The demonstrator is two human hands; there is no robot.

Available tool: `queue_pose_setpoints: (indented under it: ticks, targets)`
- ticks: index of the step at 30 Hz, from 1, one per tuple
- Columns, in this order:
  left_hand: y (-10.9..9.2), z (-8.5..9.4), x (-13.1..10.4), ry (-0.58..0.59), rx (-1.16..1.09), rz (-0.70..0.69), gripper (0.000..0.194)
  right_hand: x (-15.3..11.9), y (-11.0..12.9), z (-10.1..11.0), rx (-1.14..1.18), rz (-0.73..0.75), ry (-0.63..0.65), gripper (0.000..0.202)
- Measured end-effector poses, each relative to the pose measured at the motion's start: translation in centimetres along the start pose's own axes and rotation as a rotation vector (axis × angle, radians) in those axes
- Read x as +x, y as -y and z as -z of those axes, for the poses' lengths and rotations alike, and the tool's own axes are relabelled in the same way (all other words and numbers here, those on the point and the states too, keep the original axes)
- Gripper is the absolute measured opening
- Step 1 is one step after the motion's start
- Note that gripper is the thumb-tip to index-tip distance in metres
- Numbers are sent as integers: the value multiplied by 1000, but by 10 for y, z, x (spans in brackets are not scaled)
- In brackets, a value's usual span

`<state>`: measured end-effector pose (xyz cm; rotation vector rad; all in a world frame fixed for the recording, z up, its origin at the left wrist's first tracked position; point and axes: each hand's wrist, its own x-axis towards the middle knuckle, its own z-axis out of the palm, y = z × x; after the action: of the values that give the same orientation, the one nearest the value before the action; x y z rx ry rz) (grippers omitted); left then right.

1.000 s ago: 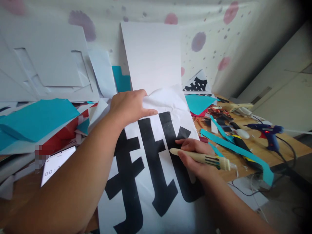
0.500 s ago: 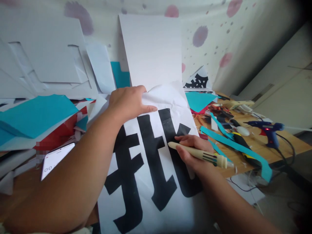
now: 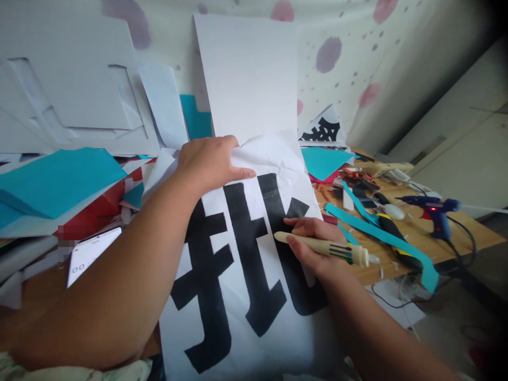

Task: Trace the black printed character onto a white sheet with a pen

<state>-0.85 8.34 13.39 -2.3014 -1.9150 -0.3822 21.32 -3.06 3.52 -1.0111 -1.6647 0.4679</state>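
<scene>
A large white sheet [image 3: 242,338] with bold black character shapes lies in front of me, its upper part creased. Across its top left rests my left hand [image 3: 210,161], thumb stretched out on the paper and pressing it; the other fingertips are partly hidden. In my right hand [image 3: 311,241] is a cream multicolour pen [image 3: 337,250], gripped near its tip. The pen's tip touches or hovers just over the edge of the right-hand black shape [image 3: 278,206]; the frame does not settle which. Part of that shape is covered by my right hand.
A glue gun [image 3: 436,211] with a red light, turquoise strips [image 3: 381,233] and scraps lie at right. White boards [image 3: 246,74] lean against the spotted curtain. At left are turquoise paper [image 3: 63,177] and a phone [image 3: 93,254]. The table's edge [image 3: 488,235] drops off at right.
The view has tilted slightly, so most things sit a little higher in the frame. Both hands keep nearly the same places on the sheet, the pen still held.
</scene>
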Motion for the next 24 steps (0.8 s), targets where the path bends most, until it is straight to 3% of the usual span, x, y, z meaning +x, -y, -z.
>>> queue_pose_setpoints:
  ticks: [4,11,17,24]
  targets:
    - [0,0,-1,2,-6,-19,73,-4,0,3,74,83,65,18]
    - [0,3,-2,-22,-9,-26,73,-25,0,4,6,61,-93,12]
    - [0,2,-2,-12,-8,-18,76,-28,-8,2,-101,100,-39,9]
    - [0,3,-3,-16,15,-16,73,-27,-7,3,-45,100,-21,16]
